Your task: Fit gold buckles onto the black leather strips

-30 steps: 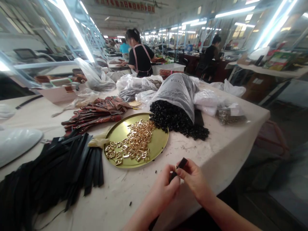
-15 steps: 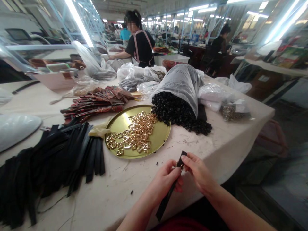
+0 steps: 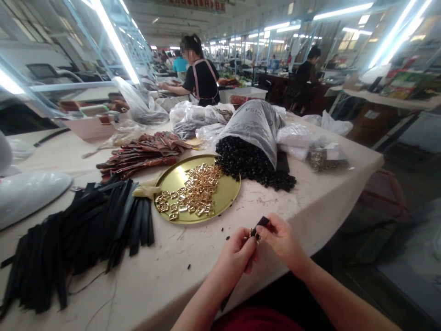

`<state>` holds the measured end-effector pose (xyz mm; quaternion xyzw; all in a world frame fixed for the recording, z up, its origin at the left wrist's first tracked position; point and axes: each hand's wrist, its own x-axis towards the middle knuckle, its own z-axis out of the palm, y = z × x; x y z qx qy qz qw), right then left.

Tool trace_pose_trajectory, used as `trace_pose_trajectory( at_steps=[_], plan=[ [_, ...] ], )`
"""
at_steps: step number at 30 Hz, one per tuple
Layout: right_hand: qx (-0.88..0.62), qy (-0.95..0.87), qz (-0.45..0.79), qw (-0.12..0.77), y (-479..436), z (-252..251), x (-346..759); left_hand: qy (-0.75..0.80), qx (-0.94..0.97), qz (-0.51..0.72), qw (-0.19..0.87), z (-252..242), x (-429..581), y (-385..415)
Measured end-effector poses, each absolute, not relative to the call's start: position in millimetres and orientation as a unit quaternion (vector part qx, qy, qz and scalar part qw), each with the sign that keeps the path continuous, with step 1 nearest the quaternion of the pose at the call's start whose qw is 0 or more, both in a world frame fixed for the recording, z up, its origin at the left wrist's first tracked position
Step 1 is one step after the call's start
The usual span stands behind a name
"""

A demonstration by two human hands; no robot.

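Observation:
My left hand (image 3: 240, 249) is closed on a black strap (image 3: 263, 221), whose tail hangs down below the palm. A small gold buckle (image 3: 254, 233) sits on the strap between my two hands. The fingers of my right hand (image 3: 279, 239) pinch the strap's upper end beside the buckle. Gold buckles (image 3: 200, 186) lie heaped on a round gold tray (image 3: 225, 201) beyond my hands. Many black straps (image 3: 93, 225) are piled at the left.
Small black pieces (image 3: 244, 158) spill from a plastic bag (image 3: 253, 122) behind the tray. Reddish patterned strips (image 3: 141, 154) lie back left, and a white rounded object (image 3: 37, 193) is at the left edge. A person (image 3: 203, 78) stands across the table (image 3: 165, 276).
The view has shifted slightly. My right fingers have moved closer to the buckle, and the strap's upper end is now tilted further to the right.

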<state>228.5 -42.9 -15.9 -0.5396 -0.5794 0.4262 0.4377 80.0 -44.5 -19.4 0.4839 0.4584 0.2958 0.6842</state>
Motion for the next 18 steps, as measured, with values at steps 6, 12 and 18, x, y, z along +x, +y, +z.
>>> trace_pose_trajectory(
  at_steps=[6, 12, 18],
  plan=[
    [-0.478, -0.516, 0.596, 0.388, -39.2, -20.4, 232.8, 0.481, 0.514, 0.279, 0.654, -9.2, 84.2, -50.9],
    [-0.521, -0.741, 0.156, 0.395, -47.9, -28.2, 233.0, 0.500, 0.513, 0.305, 0.628, -20.5, 89.0, -43.6],
    [-0.503, -0.706, 0.287, 0.407, -33.3, -22.5, 236.5, 0.511, 0.550, 0.306, 0.585, -29.6, 85.4, -32.3]
  ],
)
